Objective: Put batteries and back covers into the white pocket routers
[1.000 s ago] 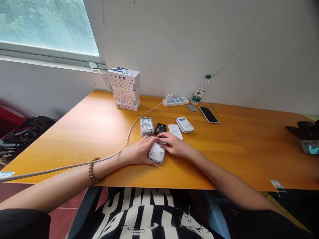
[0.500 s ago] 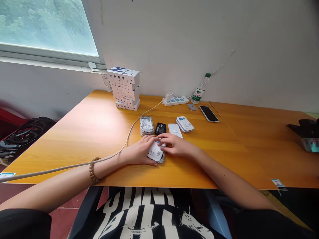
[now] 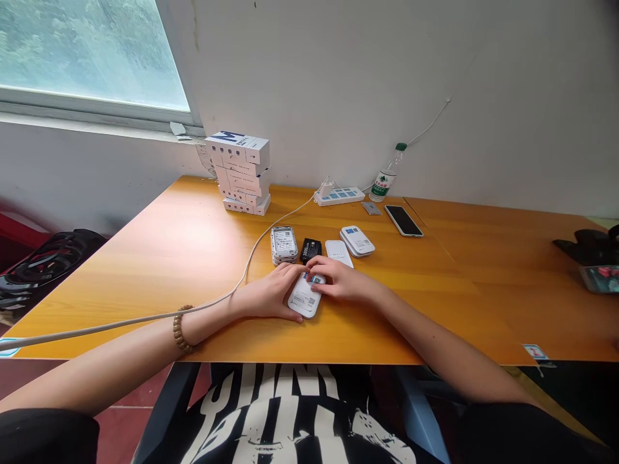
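A white pocket-sized device (image 3: 304, 301), looking like a portable Wi-Fi unit, lies on the table with its labelled back cover facing up. My left hand (image 3: 273, 291) grips its left side, thumb at the lower edge and fingers along the top. The curled fingers of my right hand (image 3: 341, 278) press on its upper right corner and hide part of it. Just beyond are a black battery (image 3: 311, 249), a stack of opened device bodies (image 3: 284, 243) and a single white cover (image 3: 339, 253). Farther right lies a small stack of white covers (image 3: 358, 240).
A white cable (image 3: 213, 303) crosses over my left forearm from the power strip (image 3: 340, 196). White boxes (image 3: 244, 171) are stacked at the back left. A water bottle (image 3: 383, 183), a phone (image 3: 403, 221) and a small grey packet (image 3: 371, 208) stand or lie behind.
The back cover, offset earlier with the dark frame showing at the lower right, now sits flush over the device. My hands have hardly moved; the view has shifted slightly.
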`<state>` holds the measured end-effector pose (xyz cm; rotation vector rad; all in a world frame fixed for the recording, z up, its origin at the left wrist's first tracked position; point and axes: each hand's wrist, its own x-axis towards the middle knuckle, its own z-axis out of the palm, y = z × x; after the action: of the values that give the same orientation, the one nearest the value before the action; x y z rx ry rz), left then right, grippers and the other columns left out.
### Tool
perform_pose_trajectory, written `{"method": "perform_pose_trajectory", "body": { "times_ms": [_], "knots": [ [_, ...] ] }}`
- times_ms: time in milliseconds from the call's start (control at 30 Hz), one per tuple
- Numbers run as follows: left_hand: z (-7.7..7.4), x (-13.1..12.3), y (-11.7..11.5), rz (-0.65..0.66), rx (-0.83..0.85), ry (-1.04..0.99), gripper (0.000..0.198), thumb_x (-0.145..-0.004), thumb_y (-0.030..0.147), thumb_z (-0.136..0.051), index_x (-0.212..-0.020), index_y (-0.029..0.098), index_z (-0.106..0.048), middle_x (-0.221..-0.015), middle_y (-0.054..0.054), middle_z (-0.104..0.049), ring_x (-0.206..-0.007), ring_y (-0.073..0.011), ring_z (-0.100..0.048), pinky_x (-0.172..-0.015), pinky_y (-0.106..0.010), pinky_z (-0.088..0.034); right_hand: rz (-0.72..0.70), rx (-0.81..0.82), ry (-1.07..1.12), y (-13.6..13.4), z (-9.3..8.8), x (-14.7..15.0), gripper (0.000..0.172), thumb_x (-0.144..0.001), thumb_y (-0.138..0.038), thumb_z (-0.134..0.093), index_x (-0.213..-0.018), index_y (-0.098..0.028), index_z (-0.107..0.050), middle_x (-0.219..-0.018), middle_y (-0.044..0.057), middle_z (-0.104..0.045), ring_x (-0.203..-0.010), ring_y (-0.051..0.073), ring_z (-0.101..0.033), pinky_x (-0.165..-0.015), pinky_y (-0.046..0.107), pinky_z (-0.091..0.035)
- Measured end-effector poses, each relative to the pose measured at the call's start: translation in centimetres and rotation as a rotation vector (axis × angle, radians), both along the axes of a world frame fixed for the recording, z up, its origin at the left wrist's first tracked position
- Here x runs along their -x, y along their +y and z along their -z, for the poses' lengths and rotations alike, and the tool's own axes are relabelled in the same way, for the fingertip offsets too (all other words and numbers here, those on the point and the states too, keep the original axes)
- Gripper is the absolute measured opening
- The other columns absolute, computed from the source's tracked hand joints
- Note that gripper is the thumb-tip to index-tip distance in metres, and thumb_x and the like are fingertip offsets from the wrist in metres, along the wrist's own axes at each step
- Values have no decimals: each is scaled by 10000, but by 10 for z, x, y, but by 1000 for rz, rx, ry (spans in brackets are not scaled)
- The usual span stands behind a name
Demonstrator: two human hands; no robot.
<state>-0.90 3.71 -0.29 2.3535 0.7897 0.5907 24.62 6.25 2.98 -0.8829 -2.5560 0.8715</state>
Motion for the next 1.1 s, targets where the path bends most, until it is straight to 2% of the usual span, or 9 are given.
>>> {"method": "perform_pose_trajectory", "body": {
  "times_ms": [167,367,533,633,733,800,933,1033,1100],
  "knots": [
    [1,-1,0,15,-17,2,1001,-676,453,-960,-1493,239,-421,-1425,-160,-587,-1356,-403,-561,-1098,-576,-523,-17,-7,-13,-2,1,1,118,-923,-199,-728,-1041,-192,-727,-1281,118,-648,-1138,254,-662,-969,383,-548],
    [4,-1,0,51,-38,5,1022,-629,483,-964,-1472,223,-446,-1372,-155,-610,-1293,-398,-590,-1090,-562,-531,-36,-41,-9,-8,3,5,211,-883,-357,-816,-983,-191,-733,-1119,89,-659,-942,217,-653,-815,332,-548],
    [-5,2,0,49,-134,-58,1155,-648,554,-955,-1567,218,-342,-1528,-209,-512,-1443,-434,-468,-1183,-622,-450,216,-67,144,2,2,1,319,-997,-477,-641,-859,-191,-666,-879,59,-669,-797,195,-613,-727,323,-492],
    [-11,3,-3,40,-204,-109,1127,-710,587,-920,-1598,246,-315,-1570,-213,-492,-1466,-433,-458,-1204,-638,-423,302,189,195,6,2,-1,493,-998,-656,-546,-873,-189,-643,-697,9,-625,-642,163,-571,-617,289,-444],
    [-11,4,-4,78,-321,-116,1020,-757,597,-881,-1568,239,-378,-1585,-238,-486,-1445,-442,-487,-1180,-667,-427,207,510,243,4,5,4,636,-950,-797,-484,-837,-187,-624,-616,-11,-595,-539,146,-545,-541,276,-427],
    [-8,4,-5,88,-391,-88,876,-783,601,-855,-1479,224,-479,-1596,-255,-475,-1410,-445,-513,-1139,-681,-457,177,583,273,1,8,9,638,-903,-813,-549,-825,-184,-629,-616,-21,-573,-526,139,-530,-515,270,-423],
    [-4,4,-7,85,-447,-37,604,-858,550,-813,-1314,232,-576,-1658,-233,-410,-1404,-425,-501,-1105,-653,-499,207,501,339,-2,13,13,602,-886,-767,-605,-823,-171,-658,-644,-24,-547,-566,132,-497,-531,267,-406],
    [-5,3,-8,91,-357,-131,731,-833,575,-841,-1395,249,-506,-1645,-228,-416,-1455,-412,-465,-1133,-617,-488,208,417,330,-4,10,12,558,-917,-710,-596,-796,-168,-656,-657,-18,-539,-596,133,-474,-551,270,-374],
    [-8,2,-7,64,-189,-252,852,-824,637,-825,-1468,249,-424,-1526,-217,-535,-1363,-368,-558,-1054,-532,-550,203,334,298,-7,7,11,522,-929,-661,-609,-739,-174,-627,-636,-26,-498,-594,125,-434,-547,269,-333]
  ]
}}
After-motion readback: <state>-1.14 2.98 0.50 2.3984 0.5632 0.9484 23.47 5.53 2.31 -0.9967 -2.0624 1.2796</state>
